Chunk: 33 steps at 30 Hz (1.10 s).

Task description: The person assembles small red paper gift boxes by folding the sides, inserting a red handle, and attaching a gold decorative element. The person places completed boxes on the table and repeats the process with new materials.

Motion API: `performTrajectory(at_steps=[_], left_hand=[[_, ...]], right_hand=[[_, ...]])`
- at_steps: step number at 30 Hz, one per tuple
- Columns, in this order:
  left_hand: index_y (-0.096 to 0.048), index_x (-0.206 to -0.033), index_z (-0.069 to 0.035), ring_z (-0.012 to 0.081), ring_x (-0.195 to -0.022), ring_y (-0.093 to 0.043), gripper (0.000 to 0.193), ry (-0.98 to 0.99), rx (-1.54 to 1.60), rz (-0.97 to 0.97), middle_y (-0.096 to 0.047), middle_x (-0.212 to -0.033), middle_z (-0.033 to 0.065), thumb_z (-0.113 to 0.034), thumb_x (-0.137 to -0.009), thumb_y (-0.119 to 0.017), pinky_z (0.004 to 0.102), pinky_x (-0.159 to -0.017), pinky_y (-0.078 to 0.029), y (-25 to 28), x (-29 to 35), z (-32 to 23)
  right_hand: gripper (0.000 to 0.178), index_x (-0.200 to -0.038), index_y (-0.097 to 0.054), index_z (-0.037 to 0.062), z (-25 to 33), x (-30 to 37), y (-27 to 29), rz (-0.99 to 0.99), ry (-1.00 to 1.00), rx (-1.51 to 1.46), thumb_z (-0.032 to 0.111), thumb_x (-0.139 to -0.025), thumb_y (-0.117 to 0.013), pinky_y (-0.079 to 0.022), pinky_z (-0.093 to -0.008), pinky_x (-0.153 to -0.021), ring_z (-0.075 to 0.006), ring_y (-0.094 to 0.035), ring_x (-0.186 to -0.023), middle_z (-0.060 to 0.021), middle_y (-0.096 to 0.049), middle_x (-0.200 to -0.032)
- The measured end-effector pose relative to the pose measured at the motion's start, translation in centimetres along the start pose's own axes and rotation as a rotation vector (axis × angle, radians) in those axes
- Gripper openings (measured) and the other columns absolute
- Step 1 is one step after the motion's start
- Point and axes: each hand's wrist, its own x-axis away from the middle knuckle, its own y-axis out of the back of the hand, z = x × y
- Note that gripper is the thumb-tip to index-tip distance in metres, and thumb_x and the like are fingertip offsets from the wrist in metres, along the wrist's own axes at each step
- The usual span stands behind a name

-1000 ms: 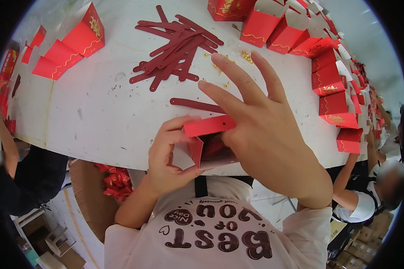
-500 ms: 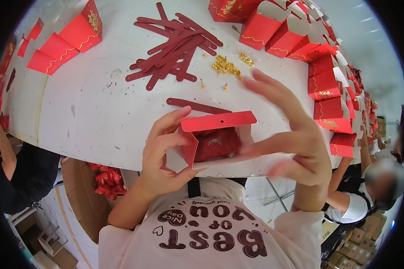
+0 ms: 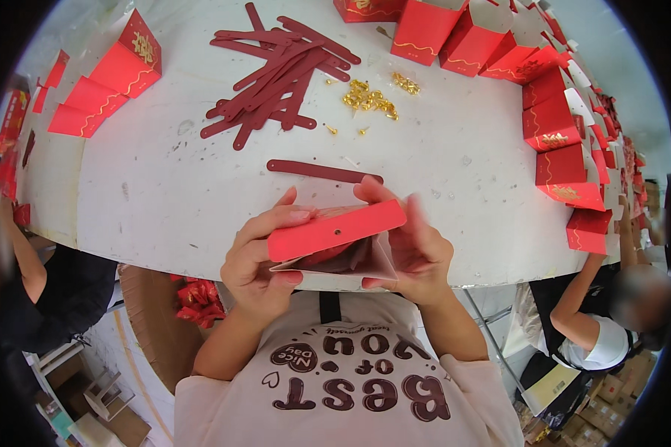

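Close in front of my body, both hands hold a small red paper box (image 3: 338, 231) with a pale inside. My left hand (image 3: 255, 257) is closed round its left side, thumb below and fingers behind. On the other side my right hand (image 3: 427, 257) grips it the same way. The red top flap has a small hole in its middle and leans over the opening. Something dark red shows inside, mostly hidden by the flap. Just beyond the box lies a single dark red strip (image 3: 324, 171) with rounded ends.
Farther off lie a heap of dark red strips (image 3: 279, 82) and gold metal fasteners (image 3: 369, 100). Red boxes (image 3: 492, 45) line the right and far edge, others (image 3: 127, 63) the left. A carton (image 3: 160, 305) with red packets stands below the table edge. Co-workers (image 3: 585, 320) are at both sides.
My right hand has come from the air at the right onto the box's right side. The box has turned and shifted slightly left, its flap now tilted over the opening.
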Motion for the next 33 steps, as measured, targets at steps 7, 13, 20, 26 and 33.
performTrajectory(at_steps=[7, 13, 20, 26, 33], left_hand=[[-0.06, -0.093, 0.002, 0.0284, -0.104, -0.058, 0.027, 0.107, 0.034, -0.103, -0.059, -0.109, 0.0213, -0.012, -0.075, -0.075, 0.0513, -0.103, -0.036, -0.8, 0.0, -0.4], [-0.061, -0.092, 0.001, 0.0258, -0.096, -0.061, 0.013, 0.125, 0.115, -0.197, -0.06, -0.105, 0.0197, -0.001, -0.08, -0.066, 0.0407, -0.084, -0.05, -1.2, 0.5, -2.0], [-0.063, -0.099, 0.004, 0.0273, -0.087, -0.064, 0.027, -0.032, -0.183, 0.112, -0.059, -0.099, 0.0163, 0.007, -0.073, -0.066, 0.0335, -0.072, -0.054, 1.1, -2.2, -2.5], [-0.068, -0.085, 0.002, 0.0305, -0.086, -0.065, 0.015, -0.389, -0.341, 0.272, -0.058, -0.097, 0.0162, 0.004, -0.07, -0.069, 0.037, -0.072, -0.056, 1.9, -3.5, -2.9], [-0.061, -0.097, 0.003, 0.0249, -0.086, -0.063, 0.029, -0.074, -0.151, 0.117, -0.057, -0.099, 0.0153, 0.007, -0.07, -0.07, 0.035, -0.074, -0.054, 1.2, -2.6, -3.5]], right_hand=[[0.021, -0.092, -0.064, -0.0033, -0.9, 0.0, 1.0, 0.113, 0.161, 0.233, 0.001, -0.073, -0.073, -0.045, -0.0395, -0.09, -0.0295, -0.057, -0.105, -0.0207, -0.057, -0.117], [0.032, -0.105, -0.056, -0.0018, -0.6, 0.1, -2.9, -0.172, 0.164, -0.063, -0.002, -0.076, -0.068, -0.046, -0.0411, -0.088, -0.0275, -0.059, -0.096, -0.0191, -0.06, -0.104], [0.023, -0.099, -0.061, -0.0036, 0.6, -1.5, -1.4, 0.08, 0.181, 0.144, -0.007, -0.076, -0.06, -0.046, -0.042, -0.089, -0.0294, -0.06, -0.099, -0.0188, -0.063, -0.102], [0.02, -0.094, -0.065, -0.0025, 1.5, -3.3, 0.3, 0.337, 0.328, 0.328, -0.01, -0.076, -0.06, -0.051, -0.0471, -0.086, -0.0356, -0.064, -0.094, -0.0233, -0.064, -0.103], [0.021, -0.092, -0.065, -0.0007, 2.4, -3.2, -0.9, 0.196, 0.244, 0.407, -0.007, -0.072, -0.07, -0.054, -0.0364, -0.078, -0.0288, -0.066, -0.092, -0.0154, -0.066, -0.098]])
